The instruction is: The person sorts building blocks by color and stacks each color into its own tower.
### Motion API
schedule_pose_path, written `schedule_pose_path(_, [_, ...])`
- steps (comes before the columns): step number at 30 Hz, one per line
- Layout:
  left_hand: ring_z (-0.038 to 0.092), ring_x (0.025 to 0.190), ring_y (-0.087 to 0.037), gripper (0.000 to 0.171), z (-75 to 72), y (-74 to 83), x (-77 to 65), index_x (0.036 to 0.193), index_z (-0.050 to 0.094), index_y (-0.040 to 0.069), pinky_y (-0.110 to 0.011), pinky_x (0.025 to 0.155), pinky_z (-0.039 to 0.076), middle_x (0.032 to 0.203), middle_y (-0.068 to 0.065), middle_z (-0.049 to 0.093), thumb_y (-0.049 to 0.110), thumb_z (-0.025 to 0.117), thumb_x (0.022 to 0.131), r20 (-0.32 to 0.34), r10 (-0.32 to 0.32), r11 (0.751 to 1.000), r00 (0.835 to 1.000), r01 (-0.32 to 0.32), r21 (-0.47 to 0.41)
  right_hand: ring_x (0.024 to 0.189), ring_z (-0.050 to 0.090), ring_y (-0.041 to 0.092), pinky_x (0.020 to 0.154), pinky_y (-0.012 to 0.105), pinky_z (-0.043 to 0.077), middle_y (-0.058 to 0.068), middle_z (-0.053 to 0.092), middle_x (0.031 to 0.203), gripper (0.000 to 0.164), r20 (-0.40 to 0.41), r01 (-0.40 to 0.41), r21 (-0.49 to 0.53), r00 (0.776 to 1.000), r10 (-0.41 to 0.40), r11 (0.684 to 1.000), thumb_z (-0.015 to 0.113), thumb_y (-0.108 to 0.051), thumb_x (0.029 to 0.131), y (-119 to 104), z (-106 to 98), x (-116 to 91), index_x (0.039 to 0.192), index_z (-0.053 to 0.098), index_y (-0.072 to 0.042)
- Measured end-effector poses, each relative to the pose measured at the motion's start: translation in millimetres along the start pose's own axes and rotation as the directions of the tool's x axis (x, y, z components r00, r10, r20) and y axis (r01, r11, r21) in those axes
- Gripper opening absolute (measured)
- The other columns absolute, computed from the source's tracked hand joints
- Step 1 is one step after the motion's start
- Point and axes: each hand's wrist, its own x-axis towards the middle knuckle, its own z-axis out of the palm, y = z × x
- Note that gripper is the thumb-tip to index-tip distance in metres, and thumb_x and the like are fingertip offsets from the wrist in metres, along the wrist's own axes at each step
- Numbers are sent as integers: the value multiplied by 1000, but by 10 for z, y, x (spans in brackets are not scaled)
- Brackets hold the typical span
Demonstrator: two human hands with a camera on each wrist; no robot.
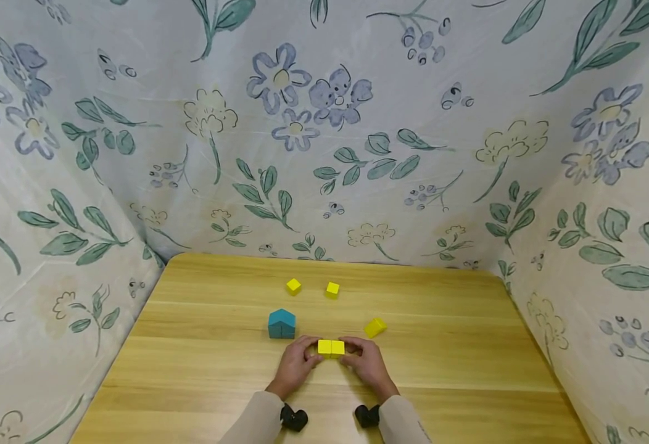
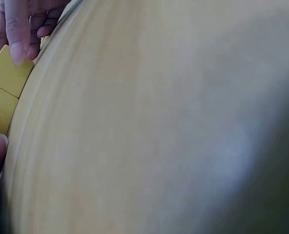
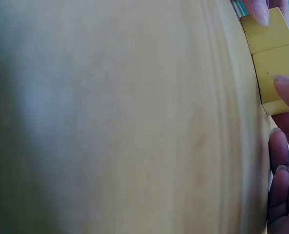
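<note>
Worktop (image 1: pixel 202 370), floral cloth (image 1: pixel 297 240) past far edge. Well inside it, pinching two touching yellow blocks (image 1: pixel 325 349) with left hand (image 1: pixel 293 366) and right hand (image 1: pixel 371 366).

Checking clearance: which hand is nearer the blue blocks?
Left. The left hand is on the near side of the blue blocks, slightly right; the right hand is farther right, past the two held yellow blocks.
</note>
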Motion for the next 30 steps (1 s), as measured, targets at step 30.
schedule_pose_path(30, [45, 66, -3, 37, -13, -1, -4, 120, 63, 2, -20, 61, 43, 105, -3, 61, 15, 71, 87, -3, 13, 1000, 1000, -13, 1, 94, 56, 23, 79, 27, 45, 10, 64, 111, 50, 86, -96, 42, 992, 92, 995, 81, -12, 78, -42, -109, 8, 123, 63, -1])
